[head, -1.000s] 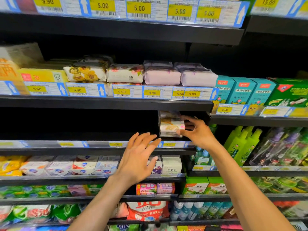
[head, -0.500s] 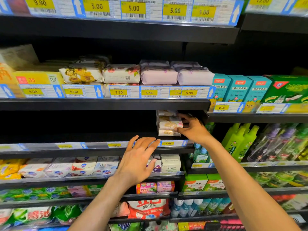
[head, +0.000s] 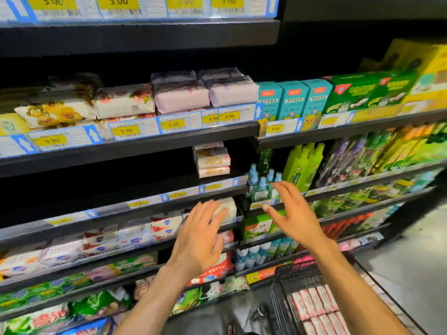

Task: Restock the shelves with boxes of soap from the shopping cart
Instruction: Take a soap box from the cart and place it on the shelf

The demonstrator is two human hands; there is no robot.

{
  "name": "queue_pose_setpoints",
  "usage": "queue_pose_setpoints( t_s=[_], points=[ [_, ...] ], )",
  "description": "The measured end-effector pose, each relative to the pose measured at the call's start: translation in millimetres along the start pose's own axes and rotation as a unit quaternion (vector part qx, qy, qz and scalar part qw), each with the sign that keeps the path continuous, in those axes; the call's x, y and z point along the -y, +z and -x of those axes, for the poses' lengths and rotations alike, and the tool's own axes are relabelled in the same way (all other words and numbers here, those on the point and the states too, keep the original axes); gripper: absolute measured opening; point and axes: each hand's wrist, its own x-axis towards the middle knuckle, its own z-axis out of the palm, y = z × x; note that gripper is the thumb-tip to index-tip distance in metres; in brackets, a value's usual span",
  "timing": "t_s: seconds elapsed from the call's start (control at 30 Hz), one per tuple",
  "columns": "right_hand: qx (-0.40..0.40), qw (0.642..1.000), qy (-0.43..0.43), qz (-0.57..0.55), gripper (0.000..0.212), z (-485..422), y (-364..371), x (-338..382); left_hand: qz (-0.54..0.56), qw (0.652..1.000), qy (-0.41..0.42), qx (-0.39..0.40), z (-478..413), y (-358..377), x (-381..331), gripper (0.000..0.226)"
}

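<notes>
A small stack of soap boxes [head: 212, 160], white with a beige print, stands at the right end of the dark middle shelf [head: 125, 206]. My right hand [head: 294, 213] hovers open in front of the shelves, below and right of that stack, holding nothing. My left hand [head: 202, 235] is also open, fingers spread, over the shelf one level lower. At the bottom right the black wire shopping cart [head: 281, 298] holds several rows of pink and white soap boxes [head: 314, 308].
The shelf above carries wrapped floral soap packs [head: 123, 100] and teal boxes [head: 294, 100]. Small blue bottles [head: 260, 182] and green bottles [head: 302, 165] stand right of the stack. Lower shelves hold more soap packs. The left part of the middle shelf is dark.
My right hand has let go of the soap stack and drawn back down and toward me. The camera has tilted right and downward, bringing the cart into view.
</notes>
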Motion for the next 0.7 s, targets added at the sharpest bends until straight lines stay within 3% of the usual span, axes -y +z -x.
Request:
queue_pose_setpoints(
  t_s=[0.17,0.33,0.7],
  points=[
    [0.006,0.992,0.1,0.075,0.076,109,17,-64,0.043,0.994,0.064,0.082,-10,42,-39,0.062],
    [0.048,0.969,0.232,0.063,0.079,227,31,-115,0.045,0.972,0.138,0.185,-20,109,-96,0.07],
    [0.049,0.881,0.47,0.025,0.079,453,43,-178,0.094,0.893,0.294,0.328,-20,230,-266,0.067]
  ],
)
